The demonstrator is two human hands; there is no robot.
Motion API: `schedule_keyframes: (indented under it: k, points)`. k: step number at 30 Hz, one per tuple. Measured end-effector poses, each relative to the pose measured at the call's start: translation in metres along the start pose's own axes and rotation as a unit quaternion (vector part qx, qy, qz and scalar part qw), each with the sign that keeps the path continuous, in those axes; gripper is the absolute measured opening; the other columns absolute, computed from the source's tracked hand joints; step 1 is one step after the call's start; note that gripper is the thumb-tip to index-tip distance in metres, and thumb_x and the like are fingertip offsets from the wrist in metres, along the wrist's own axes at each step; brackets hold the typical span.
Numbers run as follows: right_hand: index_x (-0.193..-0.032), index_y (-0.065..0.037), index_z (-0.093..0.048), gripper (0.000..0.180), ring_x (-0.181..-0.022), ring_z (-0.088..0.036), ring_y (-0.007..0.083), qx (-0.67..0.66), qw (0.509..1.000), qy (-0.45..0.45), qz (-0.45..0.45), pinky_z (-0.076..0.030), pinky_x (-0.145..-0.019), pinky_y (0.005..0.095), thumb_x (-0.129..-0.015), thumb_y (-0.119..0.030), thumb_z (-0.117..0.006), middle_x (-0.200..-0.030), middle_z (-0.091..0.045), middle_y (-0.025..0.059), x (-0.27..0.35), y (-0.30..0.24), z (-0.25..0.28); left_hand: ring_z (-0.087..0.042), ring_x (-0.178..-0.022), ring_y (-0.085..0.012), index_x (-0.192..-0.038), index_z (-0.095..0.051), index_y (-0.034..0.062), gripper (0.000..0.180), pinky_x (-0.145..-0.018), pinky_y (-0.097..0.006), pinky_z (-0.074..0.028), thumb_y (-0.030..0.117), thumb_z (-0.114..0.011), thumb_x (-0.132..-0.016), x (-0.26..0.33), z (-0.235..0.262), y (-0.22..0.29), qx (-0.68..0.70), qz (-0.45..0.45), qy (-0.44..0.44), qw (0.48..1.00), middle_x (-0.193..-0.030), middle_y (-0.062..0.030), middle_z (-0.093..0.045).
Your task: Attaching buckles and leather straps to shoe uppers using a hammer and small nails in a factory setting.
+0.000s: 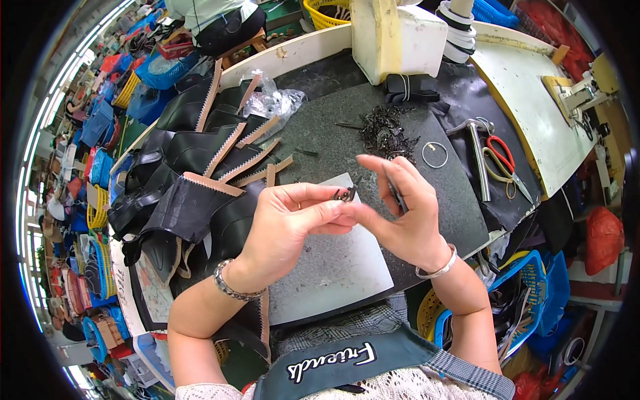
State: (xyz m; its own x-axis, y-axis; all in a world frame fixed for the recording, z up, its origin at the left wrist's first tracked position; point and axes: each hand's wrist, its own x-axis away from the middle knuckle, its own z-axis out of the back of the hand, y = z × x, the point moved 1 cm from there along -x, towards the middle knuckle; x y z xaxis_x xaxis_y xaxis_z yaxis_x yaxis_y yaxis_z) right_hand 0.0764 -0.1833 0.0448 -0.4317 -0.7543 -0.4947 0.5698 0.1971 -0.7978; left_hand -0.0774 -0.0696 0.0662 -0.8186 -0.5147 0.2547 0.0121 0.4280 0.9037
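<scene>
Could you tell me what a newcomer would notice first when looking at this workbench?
Most likely the two hands in the middle: the left hand pinches a small dark metal clip at its fingertips, and the right hand holds a thin dark tool beside it, over a grey plate. Left of them lies a fanned stack of black leather pieces with zigzag tan edges. Red-handled scissors rest at the right.
</scene>
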Motion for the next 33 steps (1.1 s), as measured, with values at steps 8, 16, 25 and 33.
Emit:
schedule_keyframes:
  k: [8, 16, 25, 33]
  points:
    - [-0.109, -0.001, -0.07, 0.039, -0.049, -0.049, 0.0118, 0.082, 0.973, 0.052, 0.211, -0.039, -0.043, 0.026, -0.072, 0.0, -0.081, -0.067, -0.054, 0.0047, 0.007, 0.01, -0.009, -0.072, -0.083, -0.0237, -0.106, -0.068, -0.0055, 0.017, -0.076, -0.035, -0.062, 0.001, -0.065, -0.091, 0.0, 0.0, -0.003, 0.021, 0.046, -0.02, 0.999, -0.099, -0.0179, -0.072]
    - [-0.096, 0.001, -0.071, 0.02, -0.049, -0.049, 0.0095, 0.02, 0.976, 0.142, 0.166, -0.036, -0.043, 0.0226, -0.078, 0.006, -0.076, -0.066, -0.058, 0.0054, 0.009, 0.009, -0.018, -0.068, -0.098, -0.0187, -0.11, -0.067, -0.0022, 0.019, -0.092, -0.033, -0.054, 0.005, -0.064, -0.093, -0.003, -0.016, -0.01, 0.173, 0.047, 0.011, 0.984, -0.108, -0.0137, -0.07]
    - [-0.091, -0.002, -0.07, 0.02, -0.047, -0.052, 0.0132, 0.054, 0.976, 0.099, 0.185, -0.039, -0.043, 0.0259, -0.073, 0.004, -0.079, -0.063, -0.057, 0.0052, 0.01, 0.002, -0.011, -0.064, -0.108, -0.0202, -0.12, -0.062, -0.0054, 0.026, -0.098, -0.034, -0.051, 0.003, -0.053, -0.098, -0.003, -0.012, -0.005, 0.14, -0.001, -0.055, 0.989, -0.117, -0.0152, -0.066]
    - [-0.118, -0.005, -0.067, 0.049, -0.051, -0.045, 0.0067, -0.066, 0.997, -0.032, 0.032, -0.034, -0.046, 0.0219, -0.071, -0.008, -0.084, -0.076, -0.056, 0.0008, 0.007, 0.005, 0.006, -0.07, -0.088, -0.0179, -0.117, -0.063, -0.0044, 0.025, -0.078, -0.029, -0.058, 0.011, -0.062, -0.097, 0.002, -0.001, -0.009, 0.065, 0.03, 0.013, 0.997, -0.098, -0.0123, -0.072]
